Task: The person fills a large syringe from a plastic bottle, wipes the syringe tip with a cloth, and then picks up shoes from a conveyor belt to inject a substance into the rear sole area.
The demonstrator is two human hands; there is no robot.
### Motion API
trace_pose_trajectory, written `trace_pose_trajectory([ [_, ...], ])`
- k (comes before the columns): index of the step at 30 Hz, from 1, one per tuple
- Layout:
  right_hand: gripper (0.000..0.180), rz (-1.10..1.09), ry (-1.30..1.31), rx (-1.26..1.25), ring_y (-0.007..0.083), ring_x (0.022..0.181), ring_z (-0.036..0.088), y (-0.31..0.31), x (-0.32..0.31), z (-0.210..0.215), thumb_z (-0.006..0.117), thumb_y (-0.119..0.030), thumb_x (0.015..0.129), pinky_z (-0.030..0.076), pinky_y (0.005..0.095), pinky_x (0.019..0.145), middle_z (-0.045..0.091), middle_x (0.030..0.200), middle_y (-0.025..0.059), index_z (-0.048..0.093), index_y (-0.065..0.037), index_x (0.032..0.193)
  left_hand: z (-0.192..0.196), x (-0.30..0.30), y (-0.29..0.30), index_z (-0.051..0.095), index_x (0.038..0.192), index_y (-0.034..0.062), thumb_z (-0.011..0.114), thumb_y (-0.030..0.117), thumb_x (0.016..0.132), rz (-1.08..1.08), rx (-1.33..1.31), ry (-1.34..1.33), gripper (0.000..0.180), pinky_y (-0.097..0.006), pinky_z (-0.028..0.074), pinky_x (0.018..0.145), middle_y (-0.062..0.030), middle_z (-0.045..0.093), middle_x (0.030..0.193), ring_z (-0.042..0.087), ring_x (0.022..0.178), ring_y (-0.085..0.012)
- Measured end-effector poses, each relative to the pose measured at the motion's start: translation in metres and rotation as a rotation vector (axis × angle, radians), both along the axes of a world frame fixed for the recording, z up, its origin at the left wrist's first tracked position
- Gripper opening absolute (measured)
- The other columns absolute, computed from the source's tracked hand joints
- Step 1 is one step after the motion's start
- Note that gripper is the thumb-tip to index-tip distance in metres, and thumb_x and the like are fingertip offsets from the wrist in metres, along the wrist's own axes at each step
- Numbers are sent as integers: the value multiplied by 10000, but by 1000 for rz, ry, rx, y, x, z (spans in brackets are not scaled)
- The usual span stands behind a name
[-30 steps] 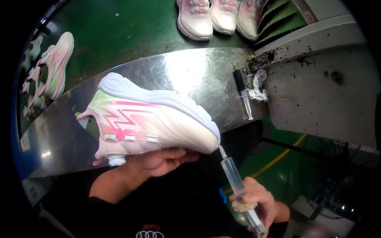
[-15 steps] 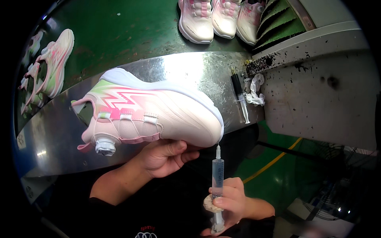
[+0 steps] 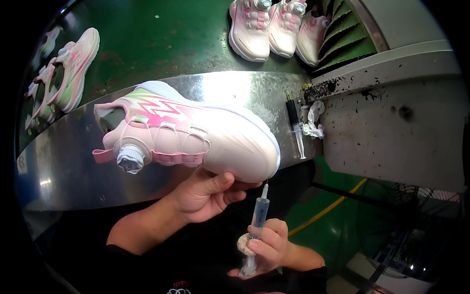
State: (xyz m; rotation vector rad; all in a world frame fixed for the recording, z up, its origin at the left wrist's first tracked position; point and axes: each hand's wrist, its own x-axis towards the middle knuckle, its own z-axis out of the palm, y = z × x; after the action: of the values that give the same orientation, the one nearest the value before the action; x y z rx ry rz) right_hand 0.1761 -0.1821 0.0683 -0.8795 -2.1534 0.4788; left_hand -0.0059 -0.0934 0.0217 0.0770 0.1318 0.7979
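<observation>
My left hand (image 3: pixel 204 195) holds a pale pink sneaker (image 3: pixel 191 139) from below, near its toe. The shoe lies on its side, with a zigzag pink and green pattern and a round dial closure facing me. My right hand (image 3: pixel 267 245) grips a clear syringe (image 3: pixel 258 220) upright, its tip pointing up just under the shoe's toe sole. A small wad of whitish material sits between my right fingers beside the syringe barrel.
A shiny metal bench edge (image 3: pixel 63 166) runs behind the shoe. A second dark syringe (image 3: pixel 295 126) and a crumpled white rag (image 3: pixel 311 120) lie on it at the right. Three sneakers (image 3: pixel 276 27) stand on the green belt above; more sneakers (image 3: pixel 63 73) lie at the left.
My left hand has rolled the sneaker so its dial side faces me more. My right hand swung the syringe from slanted to upright and brought it closer under the toe.
</observation>
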Motion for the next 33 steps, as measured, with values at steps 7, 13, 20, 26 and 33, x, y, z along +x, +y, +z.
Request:
trace_pose_trajectory([
  [7, 705, -13, -11, 10, 231, 741, 465, 2, -7, -1, 746, -492, 649, 376, 321, 618, 558, 1023, 133, 496, -39, 1127, 6, -6, 1, 491, 1224, 35, 581, 169, 895, 12, -24, 11, 366, -282, 547, 832, -147, 568, 1188, 561, 1118, -244],
  [13, 954, -115, -7, 164, 253, 825, 469, -10, 24, -9, 787, -605, 552, 371, 373, 680, 525, 1002, 109, 353, -133, 1259, -4, -14, -4, 510, 1205, 46, 609, 131, 875, -82, -62, 81, 355, -332, 524, 799, -127, 608, 1123, 584, 1070, -244],
  [20, 1045, -45, 49, -143, 268, 974, 385, 51, 38, -39, 799, -409, 593, 354, 411, 859, 356, 1110, 180, 187, -61, 1366, 15, -107, -72, 277, 1388, 24, 704, 66, 703, 27, -224, 343, 809, -415, 343, 1049, -156, 463, 1323, 441, 1248, -271],
  [26, 929, -40, 104, -205, 295, 931, 435, 65, 19, -45, 852, -310, 533, 382, 397, 807, 418, 1070, 178, 327, -46, 1253, 13, -118, -15, 306, 1358, -10, 724, 81, 664, 144, 143, 677, 815, -396, 390, 1015, -149, 501, 1266, 510, 1167, -247],
  [33, 933, 13, 66, -218, 300, 960, 451, 72, 9, -31, 855, -285, 553, 386, 398, 827, 462, 1098, 159, 329, -40, 1284, -2, -68, 146, 474, 1180, -37, 580, 112, 885, 183, 180, 734, 347, -343, 506, 871, -164, 556, 1151, 599, 1017, -270],
])
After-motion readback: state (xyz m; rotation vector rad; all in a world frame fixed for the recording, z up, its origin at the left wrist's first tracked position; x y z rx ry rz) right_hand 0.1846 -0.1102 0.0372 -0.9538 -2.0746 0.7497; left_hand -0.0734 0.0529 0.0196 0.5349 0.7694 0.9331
